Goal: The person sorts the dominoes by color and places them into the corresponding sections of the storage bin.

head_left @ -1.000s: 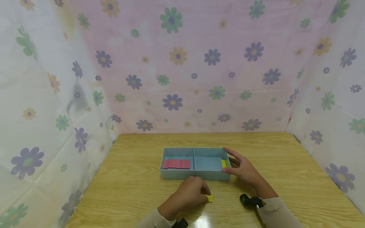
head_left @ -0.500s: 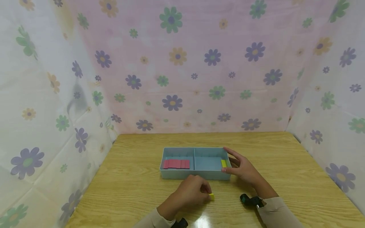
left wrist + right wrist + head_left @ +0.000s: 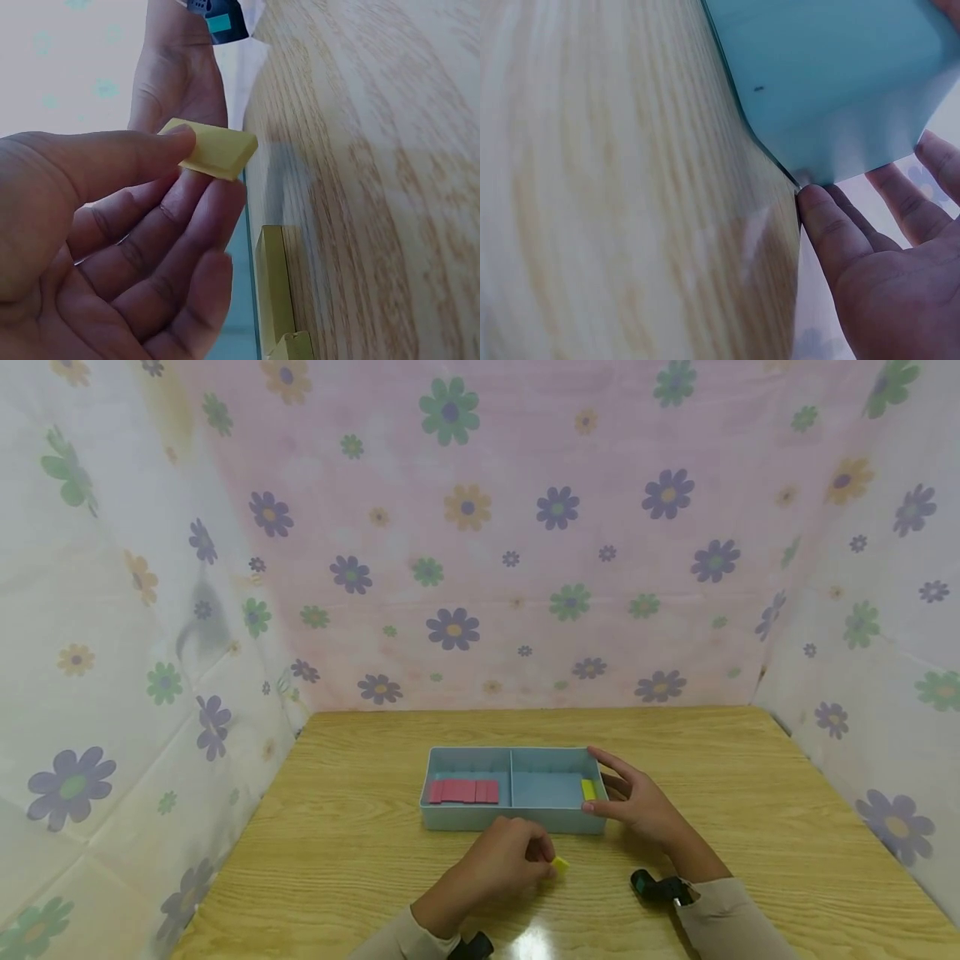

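In the head view, a light blue two-compartment box [image 3: 513, 820] rests on the table. My right hand [image 3: 645, 806] holds its right end, thumb at the front corner and a finger at the back one; in the right wrist view, fingertips [image 3: 817, 202] touch the box wall [image 3: 832, 82]. My left hand [image 3: 504, 860], in front of the box, pinches a flat yellow block [image 3: 214, 148] between thumb and fingers, just above the table. Several flat pink blocks [image 3: 463, 791] lie in the left compartment. One yellow piece [image 3: 588, 790] shows at the right end of the right compartment.
Beside the box's front in the left wrist view lie two more yellow blocks [image 3: 274, 289], hidden by my left hand in the head view. The wood-grain table [image 3: 360, 860] is enclosed by flowered cloth [image 3: 517, 568] at the back and both sides.
The yellow block in my left hand has turned and come up slightly, moving a little right and toward the box. My right hand and the box have stayed where they were.
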Tool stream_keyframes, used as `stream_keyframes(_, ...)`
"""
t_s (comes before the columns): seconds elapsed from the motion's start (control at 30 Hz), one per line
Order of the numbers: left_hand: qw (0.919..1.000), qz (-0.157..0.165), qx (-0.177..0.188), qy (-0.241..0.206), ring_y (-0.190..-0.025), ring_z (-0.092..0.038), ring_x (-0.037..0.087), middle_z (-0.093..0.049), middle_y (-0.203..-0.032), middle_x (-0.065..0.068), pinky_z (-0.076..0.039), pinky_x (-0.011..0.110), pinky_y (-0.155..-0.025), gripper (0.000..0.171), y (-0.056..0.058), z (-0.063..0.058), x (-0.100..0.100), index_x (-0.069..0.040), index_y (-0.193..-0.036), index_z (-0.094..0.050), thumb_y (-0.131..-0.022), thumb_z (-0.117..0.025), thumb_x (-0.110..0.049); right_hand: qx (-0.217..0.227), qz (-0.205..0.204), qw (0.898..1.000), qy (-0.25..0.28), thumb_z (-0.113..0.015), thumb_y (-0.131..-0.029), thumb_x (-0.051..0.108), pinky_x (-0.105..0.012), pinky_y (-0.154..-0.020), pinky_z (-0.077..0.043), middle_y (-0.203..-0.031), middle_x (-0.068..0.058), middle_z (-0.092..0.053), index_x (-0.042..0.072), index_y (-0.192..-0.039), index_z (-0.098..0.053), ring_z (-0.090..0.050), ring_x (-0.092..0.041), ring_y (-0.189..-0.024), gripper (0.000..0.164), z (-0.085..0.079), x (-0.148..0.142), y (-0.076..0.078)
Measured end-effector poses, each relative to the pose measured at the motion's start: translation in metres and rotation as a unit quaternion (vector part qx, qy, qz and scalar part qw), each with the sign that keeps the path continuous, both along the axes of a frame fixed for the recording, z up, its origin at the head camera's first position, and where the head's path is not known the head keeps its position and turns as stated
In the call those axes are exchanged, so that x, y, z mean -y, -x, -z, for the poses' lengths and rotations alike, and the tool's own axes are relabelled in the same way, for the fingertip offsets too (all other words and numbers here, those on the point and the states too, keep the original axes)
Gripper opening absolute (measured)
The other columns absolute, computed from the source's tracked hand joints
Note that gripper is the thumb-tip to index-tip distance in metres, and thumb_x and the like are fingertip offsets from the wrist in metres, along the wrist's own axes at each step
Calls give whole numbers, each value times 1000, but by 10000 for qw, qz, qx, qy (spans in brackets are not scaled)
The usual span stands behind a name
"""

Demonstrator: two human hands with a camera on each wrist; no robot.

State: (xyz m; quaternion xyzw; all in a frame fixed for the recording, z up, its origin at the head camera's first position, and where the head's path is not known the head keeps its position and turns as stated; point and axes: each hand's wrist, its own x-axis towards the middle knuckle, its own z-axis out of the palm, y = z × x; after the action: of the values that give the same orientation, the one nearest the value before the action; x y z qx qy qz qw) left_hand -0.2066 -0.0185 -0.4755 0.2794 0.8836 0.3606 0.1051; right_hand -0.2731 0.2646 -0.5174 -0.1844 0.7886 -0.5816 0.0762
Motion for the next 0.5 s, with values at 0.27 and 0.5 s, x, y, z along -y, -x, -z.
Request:
stream_keyframes(0.27,9995,-15,136,-292,-72,-60,-6,-67,-78,-16,-52,17,-66,13,2,-1,-1,-19,-84,-73,-88,-85,-16,-35,29,10000,6,-80,-93,23,-71,-113,-36,-174,-9,-14,23,-166,-26,-23,-53,-152,90,-2,-1,-1)
stream_keyframes(0.5,9980,-120,285,-557,-75,-61,-4,-68,-81,-15,-53,18,-68,11,7,-5,-2,-19,-87,-73,-89,-84,-18,-65,-3,10000,-8,-79,-94,23,-69,-113,-38,-174,-8,-15,25,-166,-27,-24,-53,-152,89,0,-2,0)
